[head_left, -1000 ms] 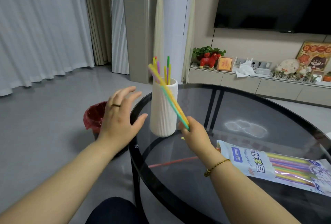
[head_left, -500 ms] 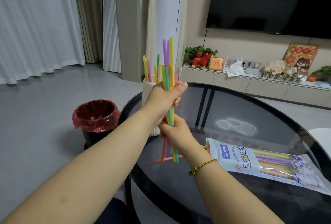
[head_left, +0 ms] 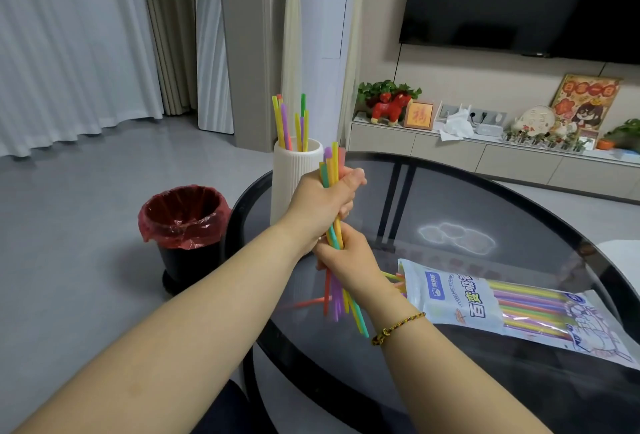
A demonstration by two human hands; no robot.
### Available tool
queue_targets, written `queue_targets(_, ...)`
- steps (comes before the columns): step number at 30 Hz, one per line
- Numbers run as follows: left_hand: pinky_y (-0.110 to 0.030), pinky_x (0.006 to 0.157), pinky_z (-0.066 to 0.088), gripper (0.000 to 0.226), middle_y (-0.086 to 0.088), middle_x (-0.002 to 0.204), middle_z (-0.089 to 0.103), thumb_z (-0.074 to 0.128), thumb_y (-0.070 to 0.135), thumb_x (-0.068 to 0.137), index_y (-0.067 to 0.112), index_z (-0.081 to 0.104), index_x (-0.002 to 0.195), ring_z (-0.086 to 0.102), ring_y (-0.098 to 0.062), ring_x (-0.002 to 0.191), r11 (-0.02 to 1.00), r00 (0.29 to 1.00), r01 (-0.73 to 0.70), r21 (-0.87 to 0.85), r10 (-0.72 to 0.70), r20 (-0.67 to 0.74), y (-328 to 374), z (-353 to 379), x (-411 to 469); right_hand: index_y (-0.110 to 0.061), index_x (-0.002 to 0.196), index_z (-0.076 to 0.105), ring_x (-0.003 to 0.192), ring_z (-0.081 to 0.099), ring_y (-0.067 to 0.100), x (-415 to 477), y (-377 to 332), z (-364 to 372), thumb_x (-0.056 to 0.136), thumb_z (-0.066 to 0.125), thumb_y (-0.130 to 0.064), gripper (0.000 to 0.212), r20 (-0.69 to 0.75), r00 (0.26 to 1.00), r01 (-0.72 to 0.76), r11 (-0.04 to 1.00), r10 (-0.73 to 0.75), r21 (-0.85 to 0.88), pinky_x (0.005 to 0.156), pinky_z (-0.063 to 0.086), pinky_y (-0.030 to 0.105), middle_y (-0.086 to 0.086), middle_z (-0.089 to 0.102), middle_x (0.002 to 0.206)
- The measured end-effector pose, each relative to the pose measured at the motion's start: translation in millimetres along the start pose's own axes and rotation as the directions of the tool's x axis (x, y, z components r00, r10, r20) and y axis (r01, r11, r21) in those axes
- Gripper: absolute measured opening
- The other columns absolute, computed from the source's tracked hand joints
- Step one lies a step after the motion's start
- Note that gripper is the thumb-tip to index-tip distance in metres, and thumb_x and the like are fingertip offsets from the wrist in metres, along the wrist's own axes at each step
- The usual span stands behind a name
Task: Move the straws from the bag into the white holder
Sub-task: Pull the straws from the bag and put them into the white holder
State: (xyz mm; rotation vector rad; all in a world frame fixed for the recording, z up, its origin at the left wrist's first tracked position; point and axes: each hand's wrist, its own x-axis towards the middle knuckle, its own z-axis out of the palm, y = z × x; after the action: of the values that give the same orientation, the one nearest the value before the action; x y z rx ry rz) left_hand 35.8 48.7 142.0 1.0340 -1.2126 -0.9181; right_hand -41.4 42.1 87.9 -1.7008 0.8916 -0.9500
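Nearest you, your right hand is clenched around the lower part of a bundle of straws, bracelet on the wrist, forearm reaching up from the lower right. Just right of that hand lies the bag on the table, more straws inside and a few tips poking from its open end. One loose orange straw lies flat on the glass just left of your wrist. Directly above the right hand, your left hand grips the same bundle higher up, fist closed, forearm crossing in from the lower left. The bundle stands nearly upright, about six straws; the exact count is unclear. Just behind the left hand stands the holder, partly hidden by it, with about six straws upright inside. Left of both hands, on the floor, sits one bin.
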Motion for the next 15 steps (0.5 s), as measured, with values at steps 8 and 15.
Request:
queue_targets(8, -0.026, 0.094, 0.042, 0.023, 0.003, 0.101, 0.059, 0.037, 0.032, 0.092, 0.021, 0.051, 0.106, 0.055, -0.011, 0.101, 0.991, 0.993, -0.099, 0.086, 0.104, -0.052, 10.9, -10.9, 1.8, -0.016, 0.062, 0.042, 0.037, 0.040, 0.006, 10.6, -12.4, -15.7, 0.084, 0.043, -0.003, 0.025, -0.131, 0.991, 0.018, 0.999, -0.022, -0.032, 0.039, 0.039, 0.016, 0.000, 0.040, 0.052)
queue_targets(15, -0.010, 0.082, 0.038, 0.039, 0.005, 0.112, 0.048, 0.060, 0.012, 0.082, 0.015, 0.047, 0.119, 0.047, -0.006, 0.097, 0.953, 0.841, -0.103, 0.286, 0.237, -0.486, -4.2, -58.4, 19.5, -0.017, 0.066, 0.048, 0.034, 0.040, 0.004, 41.8, -47.6, -41.6, 0.083, 0.039, 0.005, 0.029, -0.362, 0.932, 0.096, 0.981, -0.029, 0.167, 0.036, 0.039, 0.013, 0.000, 0.039, 0.052)
